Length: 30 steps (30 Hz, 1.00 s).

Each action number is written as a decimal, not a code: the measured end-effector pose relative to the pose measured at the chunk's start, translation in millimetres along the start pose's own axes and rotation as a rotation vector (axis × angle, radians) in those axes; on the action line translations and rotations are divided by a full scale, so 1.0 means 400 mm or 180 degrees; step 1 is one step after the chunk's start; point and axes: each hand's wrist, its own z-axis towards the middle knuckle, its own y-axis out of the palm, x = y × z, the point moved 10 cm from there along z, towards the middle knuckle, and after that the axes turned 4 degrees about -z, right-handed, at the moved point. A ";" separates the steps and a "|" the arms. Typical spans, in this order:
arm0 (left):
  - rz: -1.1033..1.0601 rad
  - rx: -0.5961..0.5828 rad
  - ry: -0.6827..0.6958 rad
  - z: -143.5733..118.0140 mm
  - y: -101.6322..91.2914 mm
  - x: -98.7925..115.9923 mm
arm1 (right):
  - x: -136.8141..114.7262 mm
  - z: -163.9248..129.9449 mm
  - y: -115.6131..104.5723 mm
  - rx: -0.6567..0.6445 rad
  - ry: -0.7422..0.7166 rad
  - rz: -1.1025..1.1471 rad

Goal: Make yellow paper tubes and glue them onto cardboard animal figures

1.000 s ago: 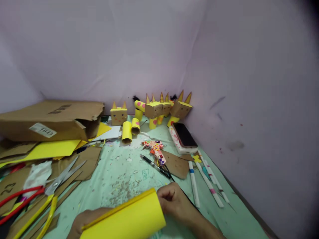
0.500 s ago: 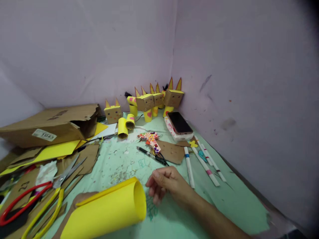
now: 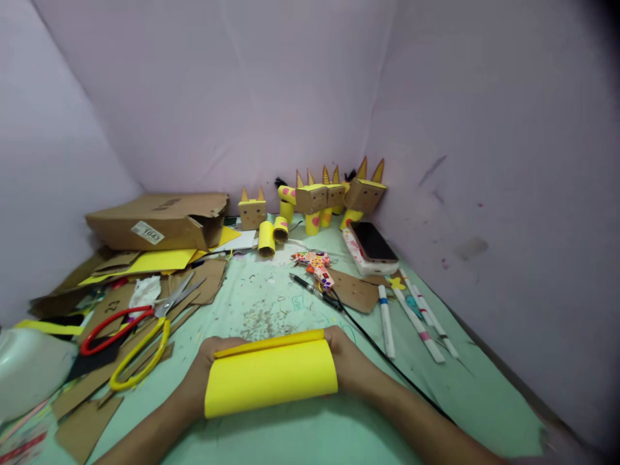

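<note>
The left hand is gripping the left end of a yellow tube, and the right hand is gripping its right end. Both hands are curling partly closed around the paper, with most of their fingers hiding behind it. The tube is lying sideways between them, above the near part of the tabletop, and a darker yellow strip is running along its upper edge.

To the left, scissors with one red and one yellow handle are resting on cardboard scraps. Behind these, a box is sitting near the wall. Ahead of the tube, a pen is lying just beside a patterned glue gun, whose black cable is trailing toward the right arm. Several markers are lying to the right, and a phone is resting on a white pack. At the back, two small tubes are standing before a row of giraffe figures with pointed ears.
</note>
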 end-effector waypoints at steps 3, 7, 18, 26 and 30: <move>0.0047 -0.0034 0.0249 0.000 0.008 0.019 | 0.013 0.001 -0.022 0.0319 0.0116 -0.0036; 0.0025 -0.0252 0.0408 -0.002 0.029 0.032 | 0.014 0.000 -0.047 0.0703 0.0240 0.0053; -0.0079 -0.0346 0.0235 0.008 0.042 0.020 | 0.029 0.002 -0.013 0.0416 0.0623 0.0179; -0.0345 -0.0555 -0.0277 -0.007 0.070 0.035 | 0.091 -0.002 -0.047 0.0618 0.0717 0.0365; -0.0407 -0.0610 -0.0462 -0.017 0.079 0.030 | 0.067 -0.001 -0.038 0.0667 0.0736 0.0363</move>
